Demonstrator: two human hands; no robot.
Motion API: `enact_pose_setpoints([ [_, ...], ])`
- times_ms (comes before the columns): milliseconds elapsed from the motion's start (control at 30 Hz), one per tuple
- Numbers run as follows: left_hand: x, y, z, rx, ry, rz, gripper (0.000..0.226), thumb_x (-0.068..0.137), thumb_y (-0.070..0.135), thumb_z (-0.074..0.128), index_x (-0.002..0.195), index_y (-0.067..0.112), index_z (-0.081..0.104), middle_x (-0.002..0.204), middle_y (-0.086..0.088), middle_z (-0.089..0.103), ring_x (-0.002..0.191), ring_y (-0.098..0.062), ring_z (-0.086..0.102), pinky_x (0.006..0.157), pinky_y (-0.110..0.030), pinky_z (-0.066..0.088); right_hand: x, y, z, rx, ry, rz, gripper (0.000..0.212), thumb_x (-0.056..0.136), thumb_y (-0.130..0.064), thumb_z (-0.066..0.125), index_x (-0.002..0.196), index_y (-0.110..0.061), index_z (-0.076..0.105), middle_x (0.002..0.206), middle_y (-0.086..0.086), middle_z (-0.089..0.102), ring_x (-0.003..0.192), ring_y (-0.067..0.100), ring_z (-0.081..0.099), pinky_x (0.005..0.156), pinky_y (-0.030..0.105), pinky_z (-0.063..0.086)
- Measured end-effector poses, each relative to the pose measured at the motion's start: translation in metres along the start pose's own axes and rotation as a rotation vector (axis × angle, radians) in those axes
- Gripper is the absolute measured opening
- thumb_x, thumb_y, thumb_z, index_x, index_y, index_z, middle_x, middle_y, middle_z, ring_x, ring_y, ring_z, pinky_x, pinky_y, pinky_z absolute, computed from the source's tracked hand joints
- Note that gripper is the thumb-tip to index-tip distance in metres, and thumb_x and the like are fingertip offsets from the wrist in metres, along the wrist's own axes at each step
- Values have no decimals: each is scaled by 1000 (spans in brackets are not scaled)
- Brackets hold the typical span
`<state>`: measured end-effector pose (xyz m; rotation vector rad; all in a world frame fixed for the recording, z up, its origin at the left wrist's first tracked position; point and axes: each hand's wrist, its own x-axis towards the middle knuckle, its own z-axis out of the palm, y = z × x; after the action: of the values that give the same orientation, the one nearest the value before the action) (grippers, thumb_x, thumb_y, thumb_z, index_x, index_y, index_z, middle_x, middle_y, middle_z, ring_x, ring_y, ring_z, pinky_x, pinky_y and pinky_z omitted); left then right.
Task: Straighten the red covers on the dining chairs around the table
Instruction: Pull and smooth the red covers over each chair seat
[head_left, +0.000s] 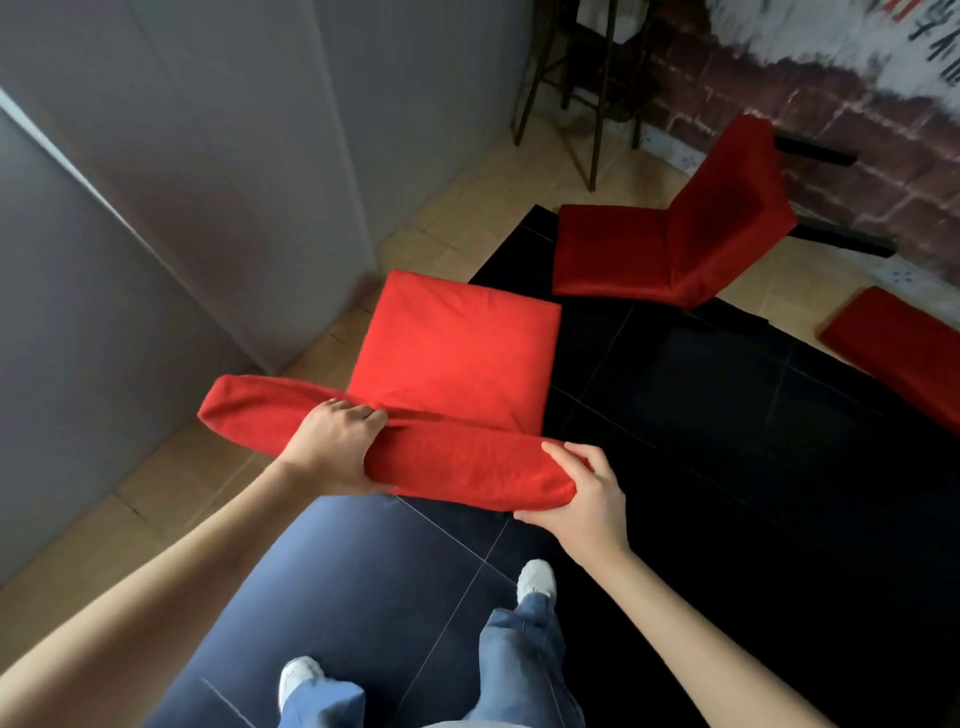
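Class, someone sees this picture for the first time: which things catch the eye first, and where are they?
The bright red cover on the nearest chair's backrest stands out at centre, gripped by the left hand and the right hand. Behind it, its red seat meets the black table; a second red chair stands at the far side.

The nearest chair (452, 358) stands just before the person, its backrest top (395, 447) nearest them and its seat beyond. The left hand (332, 447) grips the backrest top left of middle; the right hand (587, 499) grips its right end. The bench (727, 415) lies to the right. A second chair (670, 249) stands behind it, a third (898, 353) at far right.
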<state>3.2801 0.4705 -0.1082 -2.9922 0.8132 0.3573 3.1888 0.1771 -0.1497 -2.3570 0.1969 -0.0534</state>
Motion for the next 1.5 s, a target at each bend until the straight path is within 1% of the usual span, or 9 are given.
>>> enact_pose_setpoints([
  [133, -30, -34, 4, -2, 25, -68, 69, 35, 57, 90, 76, 7, 66, 64, -7, 65, 56, -31, 63, 60, -34, 52, -2, -26, 34, -13, -52, -53, 88, 45, -40, 95, 126, -30, 63, 125, -11, 52, 114, 18, 53, 91, 32, 48],
  [367, -60, -78, 9, -8, -45, -244, 78, 43, 65, 83, 97, 13, 67, 89, -6, 70, 84, -30, 67, 81, -38, 51, -7, -68, 74, -10, -128, -53, 90, 48, -43, 93, 131, -31, 59, 130, -8, 49, 115, 18, 48, 90, 30, 47],
  [800, -71, -85, 26, -82, -3, -297, 102, 31, 74, 76, 116, 19, 57, 111, -2, 62, 104, -27, 57, 96, -38, 40, -12, -72, 78, -74, -178, -95, 93, 52, -44, 92, 136, -32, 53, 133, -6, 44, 116, 18, 44, 87, 33, 50],
  [1067, -63, -81, 5, -485, -44, -401, 108, 41, 87, 54, 135, 36, 48, 135, 7, 55, 131, -22, 45, 110, -40, 27, -4, -62, 58, -9, -459, -23, 128, 58, -27, 92, 147, -52, 3, 146, -13, 21, 127, 3, 32, 96, 20, 35],
  [1167, -50, -81, -2, -685, 20, -390, 95, 52, 70, 78, 135, 32, 51, 133, 5, 58, 125, -20, 52, 108, -41, 36, -2, -51, 45, -22, -519, 38, 139, 58, -23, 93, 144, -57, -11, 149, -7, 23, 120, 3, 34, 93, 22, 35],
  [1233, -36, -77, -8, -735, 50, -388, 83, 61, 55, 86, 133, 32, 52, 129, 6, 60, 110, -19, 60, 103, -38, 42, 1, -39, 33, -23, -516, 98, 141, 58, -21, 92, 144, -56, -13, 152, -3, 24, 128, 11, 37, 95, 25, 37],
  [1300, -15, -68, -17, -721, 45, -373, 86, 56, 62, 83, 132, 35, 52, 125, 9, 62, 97, -17, 60, 99, -37, 44, 6, -25, 19, 16, -478, 173, 140, 58, -18, 92, 146, -53, -11, 155, 1, 23, 138, 19, 33, 98, 28, 38],
  [1433, 37, -32, -38, -715, 37, -277, 91, 55, 67, 80, 134, 34, 51, 126, 8, 61, 120, -22, 55, 106, -42, 38, 26, 5, -19, 79, -378, 261, 137, 57, -18, 93, 149, -50, -4, 155, 1, 26, 137, 20, 34, 83, 21, 45],
  [1500, 67, -10, -48, -700, 50, -249, 87, 60, 61, 82, 136, 33, 49, 130, 6, 61, 128, -21, 50, 110, -45, 34, 44, 21, -45, 91, -340, 272, 134, 57, -19, 92, 151, -46, 1, 154, 3, 28, 138, 19, 33, 98, 33, 44],
])
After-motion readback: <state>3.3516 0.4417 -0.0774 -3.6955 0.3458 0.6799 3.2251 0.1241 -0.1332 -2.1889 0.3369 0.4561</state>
